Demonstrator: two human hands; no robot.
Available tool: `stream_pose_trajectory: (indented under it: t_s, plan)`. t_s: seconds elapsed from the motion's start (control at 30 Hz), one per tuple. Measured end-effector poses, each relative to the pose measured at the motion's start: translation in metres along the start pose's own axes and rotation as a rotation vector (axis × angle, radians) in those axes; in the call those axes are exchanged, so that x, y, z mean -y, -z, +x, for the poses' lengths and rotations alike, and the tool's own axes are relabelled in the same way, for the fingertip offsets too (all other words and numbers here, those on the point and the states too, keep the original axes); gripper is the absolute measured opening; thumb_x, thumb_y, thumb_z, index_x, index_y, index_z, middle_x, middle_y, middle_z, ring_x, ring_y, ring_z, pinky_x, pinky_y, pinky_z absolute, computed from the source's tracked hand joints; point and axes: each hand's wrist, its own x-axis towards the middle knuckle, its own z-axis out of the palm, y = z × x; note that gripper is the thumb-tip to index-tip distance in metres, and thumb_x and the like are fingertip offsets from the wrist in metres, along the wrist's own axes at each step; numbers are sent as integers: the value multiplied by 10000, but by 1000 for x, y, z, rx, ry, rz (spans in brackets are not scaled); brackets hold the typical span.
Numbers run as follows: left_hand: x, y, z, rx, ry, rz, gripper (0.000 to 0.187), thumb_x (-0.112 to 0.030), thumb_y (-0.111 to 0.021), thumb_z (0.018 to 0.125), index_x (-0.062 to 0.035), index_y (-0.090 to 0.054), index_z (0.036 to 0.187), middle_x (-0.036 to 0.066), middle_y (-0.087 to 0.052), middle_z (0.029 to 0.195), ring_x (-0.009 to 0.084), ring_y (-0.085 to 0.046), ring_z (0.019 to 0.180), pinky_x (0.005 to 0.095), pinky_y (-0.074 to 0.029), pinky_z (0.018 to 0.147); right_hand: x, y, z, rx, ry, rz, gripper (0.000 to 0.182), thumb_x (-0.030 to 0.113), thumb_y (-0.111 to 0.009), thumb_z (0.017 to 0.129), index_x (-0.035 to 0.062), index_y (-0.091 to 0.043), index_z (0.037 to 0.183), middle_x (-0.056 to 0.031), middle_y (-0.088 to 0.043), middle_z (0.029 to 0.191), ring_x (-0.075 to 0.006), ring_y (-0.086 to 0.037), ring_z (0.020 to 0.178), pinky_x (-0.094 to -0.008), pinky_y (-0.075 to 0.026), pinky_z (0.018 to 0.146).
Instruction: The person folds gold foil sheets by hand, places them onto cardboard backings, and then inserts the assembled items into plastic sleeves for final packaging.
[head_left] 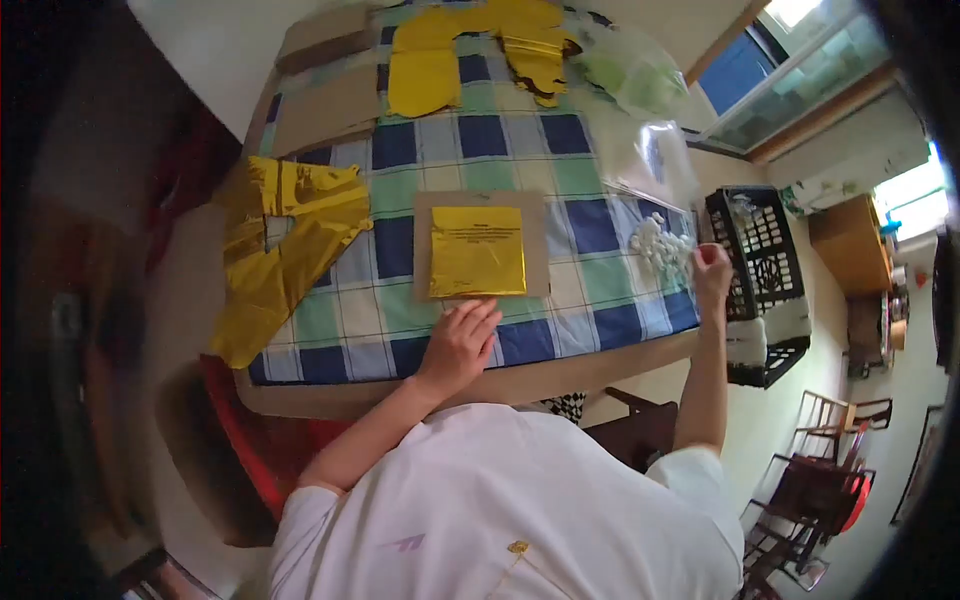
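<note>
Left hand: the left hand lies flat near the table's near edge, fingers spread and loosely open, gripping nothing; its fingertips press on the near edge of the cardboard sheet.
Right hand: the right hand is out at the table's right edge, fingers curled in beside the white pieces; whether it has pinched one I cannot tell.
Gold foil square: the gold foil square lies flat in the middle of the cardboard sheet, small dark print across its top, just beyond the left fingertips and untouched by them.
White pieces: a heap of small white pieces sits at the right edge of the table, just beside the right hand.
Clear plastic bag: a clear plastic bag lies beyond the white heap, along the right edge.
Crumpled gold foil: crumpled gold foil hangs over the table's left edge, well apart from both hands.
Gold foil shapes: more gold foil shapes rest at the far edge.
Cloth: a blue, green and white checked tablecloth covers the table.
Crate: a black plastic crate stands off the right edge, close to the right hand.
</note>
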Motion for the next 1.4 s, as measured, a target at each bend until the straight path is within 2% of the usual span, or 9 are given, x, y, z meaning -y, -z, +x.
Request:
stream_pose_trajectory:
  t_s: [0.07,0.13,0.2,0.5,0.6,0.7,1.0,1.3,1.4]
  plan:
    - [-4,-1,5,-5,3,-18,378,-68,-655,747,-56,-592,1119,98,-551,1224,277,-505,1140,404,-417,958,69,-30,-58,313,81,289,153,161,-608,837,15,-583,796,-104,-601,787,-154,-577,721,-266,-460,635]
    - [-3,-2,6,4,-2,-24,374,-80,-649,755,-52,-590,1123,100,-546,1233,277,-499,1150,403,-414,963,127,-48,-117,580,346,137,70,55,-613,764,43,-582,826,-111,-585,750,-237,-576,647,-320,-467,601]
    - [-2,-5,7,17,2,-26,367,-91,-645,761,-50,-590,1121,101,-542,1238,276,-493,1159,402,-412,967,139,-68,-143,612,340,73,120,37,-621,726,56,-583,838,-120,-591,767,-275,-599,678,-356,-482,618]
    - [-3,-3,9,4,-21,-5,346,-100,-641,763,-21,-608,1098,101,-551,1210,253,-488,1144,392,-409,949,139,-78,-148,427,123,94,82,52,-640,774,22,-603,841,-120,-625,721,-241,-632,699,-334,-508,635]
    - [-1,-3,8,6,-39,6,342,-100,-641,763,-17,-611,1094,102,-551,1212,253,-487,1147,390,-408,947,151,-90,-152,413,25,403,99,15,-625,796,22,-594,890,-90,-639,800,-187,-639,738,-301,-529,654]
    - [-2,-1,8,-1,-34,1,344,-100,-641,763,-12,-610,1094,102,-554,1209,251,-486,1151,386,-407,947,168,-95,-159,318,23,611,132,0,-626,809,17,-571,928,-104,-583,888,-215,-635,781,-303,-543,633]
    - [-2,-6,9,1,1,-10,302,-95,-648,779,-35,-627,1074,79,-567,1189,262,-498,1139,393,-406,982,157,-96,-150,320,130,-12,123,108,-624,834,37,-593,930,-127,-599,864,-312,-602,735,-364,-494,660]
    - [-20,-4,64,-115,-54,-14,173,-113,-714,691,-79,-682,857,16,-603,881,214,-542,905,361,-443,803,162,-93,-138,592,-385,894,129,133,-645,864,28,-582,821,-39,-652,750,-85,-578,657,-228,-443,603]
    - [-19,-7,74,-20,-46,44,162,-129,-722,677,-89,-678,828,21,-599,870,218,-539,887,350,-436,784,160,-97,-139,591,-419,903,122,119,-651,856,27,-581,817,-53,-654,761,-94,-584,663,-229,-442,602]
